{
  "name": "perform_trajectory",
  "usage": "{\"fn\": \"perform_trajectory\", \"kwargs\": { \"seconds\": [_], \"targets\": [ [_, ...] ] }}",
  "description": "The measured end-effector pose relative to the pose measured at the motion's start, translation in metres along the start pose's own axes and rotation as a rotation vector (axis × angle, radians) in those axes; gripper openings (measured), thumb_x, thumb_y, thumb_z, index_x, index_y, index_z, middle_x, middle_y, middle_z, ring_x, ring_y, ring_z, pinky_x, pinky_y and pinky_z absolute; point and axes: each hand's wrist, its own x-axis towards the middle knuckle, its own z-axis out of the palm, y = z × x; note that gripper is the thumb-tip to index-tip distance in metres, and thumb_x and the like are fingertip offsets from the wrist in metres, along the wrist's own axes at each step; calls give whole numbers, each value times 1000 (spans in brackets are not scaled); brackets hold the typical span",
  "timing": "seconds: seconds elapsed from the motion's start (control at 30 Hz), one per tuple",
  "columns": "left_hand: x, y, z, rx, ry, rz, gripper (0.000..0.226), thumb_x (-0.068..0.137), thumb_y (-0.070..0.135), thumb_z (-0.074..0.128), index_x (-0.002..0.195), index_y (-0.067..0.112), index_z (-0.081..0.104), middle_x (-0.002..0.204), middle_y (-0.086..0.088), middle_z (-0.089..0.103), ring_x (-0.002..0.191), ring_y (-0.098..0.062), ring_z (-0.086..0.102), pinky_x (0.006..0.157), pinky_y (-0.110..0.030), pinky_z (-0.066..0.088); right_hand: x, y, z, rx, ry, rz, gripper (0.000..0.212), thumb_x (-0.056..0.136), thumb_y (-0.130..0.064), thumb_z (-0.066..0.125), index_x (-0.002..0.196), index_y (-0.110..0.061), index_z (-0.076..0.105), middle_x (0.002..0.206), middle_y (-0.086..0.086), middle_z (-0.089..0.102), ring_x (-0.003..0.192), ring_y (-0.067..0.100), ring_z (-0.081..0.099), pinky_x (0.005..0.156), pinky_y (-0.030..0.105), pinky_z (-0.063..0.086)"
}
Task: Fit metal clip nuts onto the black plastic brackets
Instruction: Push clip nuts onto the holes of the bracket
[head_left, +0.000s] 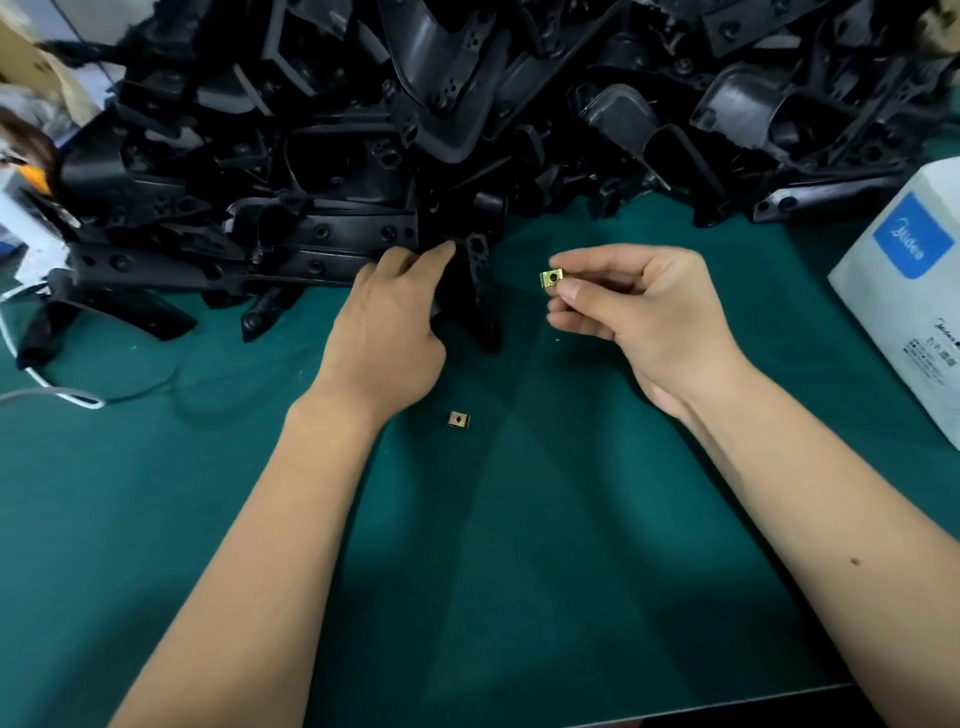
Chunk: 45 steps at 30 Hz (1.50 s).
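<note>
head view: best to steady the black bracket (475, 291) first, then slide the clip's open side squarely over its holed tab. the left hand (387, 332) grips that bracket at the pile's edge. the right hand (639, 317) pinches a brass clip nut (552, 279) between thumb and forefinger, just beside the bracket, not touching. a spare clip nut (459, 419) lies on the green mat (571, 545).

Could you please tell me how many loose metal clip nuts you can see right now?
2. One clip nut is pinched in the right hand; the other clip nut lies on the green mat near the left wrist. More may be hidden in the bracket pile.
</note>
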Motion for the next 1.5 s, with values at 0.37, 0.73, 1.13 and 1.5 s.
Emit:
{"fn": "perform_trajectory", "kwargs": {
  "seconds": [0.37,0.73,1.13,1.5],
  "targets": [
    [-2,13,11,-314,-86,46,75,74,77,54,144,49,53,116,19,58,117,-3,57,108,-34,47,-1,0,6,15,28,89,8,89,7,73,92,1,76,83,15,70,70,17,67,60,25,58],
    [2,7,15,-433,10,93,67,78,68,62,142,49,56,114,21,61,117,6,55,105,-21,42,-1,1,6,67,44,85,9,90,7,72,95,1,77,82,14,71,71,18,67,63,26,59],
    [1,9,14,-380,-40,129,70,79,67,59,145,46,55,103,16,59,107,-1,57,98,-22,44,-1,0,8,93,37,92,9,89,9,71,90,1,76,77,12,68,69,18,66,65,26,59],
    [-5,20,12,-287,-47,144,70,80,59,65,148,41,54,107,9,55,104,-8,57,98,-35,50,-3,-4,6,39,-35,113,34,88,14,69,114,-4,59,72,5,65,60,18,62,59,25,53]
  ]
}}
